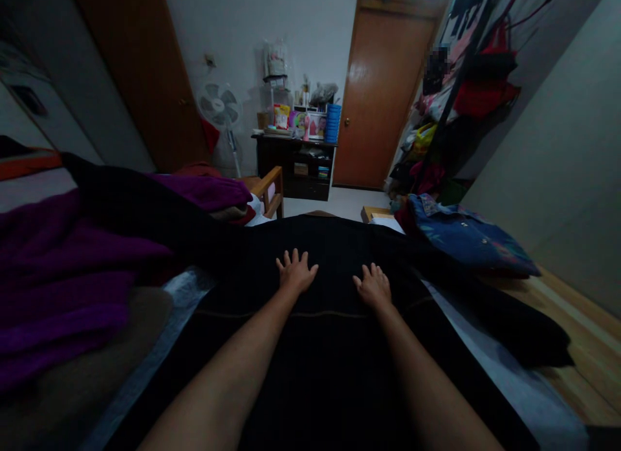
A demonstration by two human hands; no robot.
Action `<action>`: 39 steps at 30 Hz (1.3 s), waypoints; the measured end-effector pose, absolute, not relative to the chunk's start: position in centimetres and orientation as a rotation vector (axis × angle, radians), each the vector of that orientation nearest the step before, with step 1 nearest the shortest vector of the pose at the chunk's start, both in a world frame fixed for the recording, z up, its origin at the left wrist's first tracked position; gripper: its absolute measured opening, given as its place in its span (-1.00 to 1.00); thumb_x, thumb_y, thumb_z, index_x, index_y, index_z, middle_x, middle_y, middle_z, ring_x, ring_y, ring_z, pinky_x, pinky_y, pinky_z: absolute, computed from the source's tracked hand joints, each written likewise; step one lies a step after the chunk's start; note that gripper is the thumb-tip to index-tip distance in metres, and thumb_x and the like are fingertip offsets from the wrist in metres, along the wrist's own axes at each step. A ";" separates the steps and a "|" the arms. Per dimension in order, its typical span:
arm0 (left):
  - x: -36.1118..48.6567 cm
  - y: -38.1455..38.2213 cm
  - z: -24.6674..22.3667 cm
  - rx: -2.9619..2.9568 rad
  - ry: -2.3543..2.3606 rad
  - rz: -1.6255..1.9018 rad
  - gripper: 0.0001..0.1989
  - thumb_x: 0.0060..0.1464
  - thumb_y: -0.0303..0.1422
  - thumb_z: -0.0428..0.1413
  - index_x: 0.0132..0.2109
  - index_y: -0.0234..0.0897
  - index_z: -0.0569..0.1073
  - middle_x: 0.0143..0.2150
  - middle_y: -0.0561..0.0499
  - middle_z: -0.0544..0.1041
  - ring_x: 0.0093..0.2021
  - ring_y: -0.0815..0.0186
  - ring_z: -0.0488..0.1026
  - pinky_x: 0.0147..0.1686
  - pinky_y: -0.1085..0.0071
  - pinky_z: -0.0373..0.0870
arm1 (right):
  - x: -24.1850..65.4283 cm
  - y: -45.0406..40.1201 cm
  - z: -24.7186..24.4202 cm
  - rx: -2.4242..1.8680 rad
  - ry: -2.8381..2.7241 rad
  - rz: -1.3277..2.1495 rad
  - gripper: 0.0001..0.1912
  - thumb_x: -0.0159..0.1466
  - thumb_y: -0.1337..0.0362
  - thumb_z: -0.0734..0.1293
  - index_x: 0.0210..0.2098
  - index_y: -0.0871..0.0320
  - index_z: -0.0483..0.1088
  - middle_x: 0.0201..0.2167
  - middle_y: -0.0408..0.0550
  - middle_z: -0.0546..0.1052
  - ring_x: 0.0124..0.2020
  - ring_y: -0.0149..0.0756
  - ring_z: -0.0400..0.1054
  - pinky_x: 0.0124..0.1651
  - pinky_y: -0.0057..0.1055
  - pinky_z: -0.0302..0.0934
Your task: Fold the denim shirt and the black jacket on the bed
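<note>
A black long-sleeved garment lies spread out in front of me, its sleeves reaching out to the left and right. A thin light seam line crosses its body. My left hand rests flat on the upper part of the garment with fingers spread. To its right, my right hand also lies on the black cloth, fingers stretched forward and slightly apart. Neither hand grips anything. The garment's lower end runs out of view beneath my forearms.
Purple clothing is heaped at the left, and a folded blue patterned shirt sits at the right. Beyond are a wooden chair, a white fan, a dark cabinet, a brown door and hanging bags.
</note>
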State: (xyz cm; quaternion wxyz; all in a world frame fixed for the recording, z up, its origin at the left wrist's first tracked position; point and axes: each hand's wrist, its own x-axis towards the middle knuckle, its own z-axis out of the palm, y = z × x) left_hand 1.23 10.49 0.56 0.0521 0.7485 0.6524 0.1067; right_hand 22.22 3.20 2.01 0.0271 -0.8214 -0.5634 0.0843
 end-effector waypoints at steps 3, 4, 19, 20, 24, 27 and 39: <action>1.4 8.8 1.3 2.453 1.859 0.407 -0.53 0.23 -0.20 -0.12 0.23 -0.24 0.29 0.34 -0.17 0.19 0.33 -0.02 0.05 0.24 -0.14 -0.05 | 20.2 1.8 2.4 -2.464 -1.768 0.269 -0.37 0.35 0.05 0.08 0.33 0.20 0.05 0.38 0.10 0.00 0.38 0.00 -0.23 0.31 -0.05 -0.27; 1.5 7.8 1.4 2.531 1.783 0.435 -0.57 0.25 -0.25 -0.14 0.20 -0.21 0.32 0.33 -0.12 0.22 0.33 0.04 0.06 0.26 -0.12 -0.05 | 19.3 1.2 2.4 -2.399 -1.821 0.267 -0.38 0.35 0.07 0.07 0.33 0.19 0.04 0.39 0.05 -0.02 0.39 -0.01 -0.24 0.31 -0.02 -0.28; -4.5 -2.4 1.9 2.457 1.781 -0.012 -0.31 0.21 0.09 -0.27 0.36 -0.13 0.09 0.42 -0.08 0.01 0.40 0.03 -0.10 0.29 -0.04 -0.12 | 18.4 -3.7 2.3 -2.356 -1.894 0.199 -0.45 0.36 0.08 0.04 0.29 0.09 0.13 0.36 0.01 0.07 0.36 0.01 -0.14 0.27 0.13 -0.28; -5.1 -2.8 2.2 2.438 1.820 -0.037 -0.30 0.20 0.10 -0.26 0.36 -0.14 0.09 0.41 -0.09 0.02 0.40 0.01 -0.12 0.29 -0.04 -0.14 | 18.3 -4.0 2.5 -2.383 -1.857 0.193 -0.45 0.36 0.08 0.06 0.28 0.11 0.16 0.35 0.02 0.09 0.35 0.04 -0.14 0.27 0.16 -0.30; -6.7 -4.4 2.3 2.379 1.945 -0.062 -0.29 0.18 0.13 -0.24 0.35 -0.10 0.10 0.41 -0.14 0.02 0.40 -0.11 -0.19 0.26 -0.12 -0.16 | 16.1 -5.8 2.9 -2.316 -1.821 0.149 -0.42 0.34 0.07 0.09 0.28 0.20 0.15 0.36 0.06 0.07 0.37 0.06 -0.22 0.30 0.12 -0.36; -6.9 -4.9 1.8 2.379 1.948 -0.019 -0.28 0.17 0.13 -0.23 0.36 -0.10 0.08 0.41 -0.16 0.01 0.39 -0.15 -0.15 0.25 -0.06 -0.08 | 13.1 -7.6 2.5 -2.051 -2.041 0.233 -0.38 0.35 0.03 0.07 0.33 0.12 0.04 0.40 -0.05 -0.04 0.39 -0.09 -0.25 0.34 -0.02 -0.34; -6.8 -5.3 1.2 2.320 2.023 0.075 -0.27 0.16 0.15 -0.24 0.36 -0.07 0.09 0.42 -0.15 -0.02 0.39 -0.11 -0.12 0.26 -0.02 -0.11 | 14.7 -9.7 1.4 -2.140 -2.066 0.259 -0.26 0.34 -0.11 -0.02 0.36 0.20 -0.02 0.39 -0.02 -0.03 0.40 -0.19 -0.27 0.35 -0.20 -0.41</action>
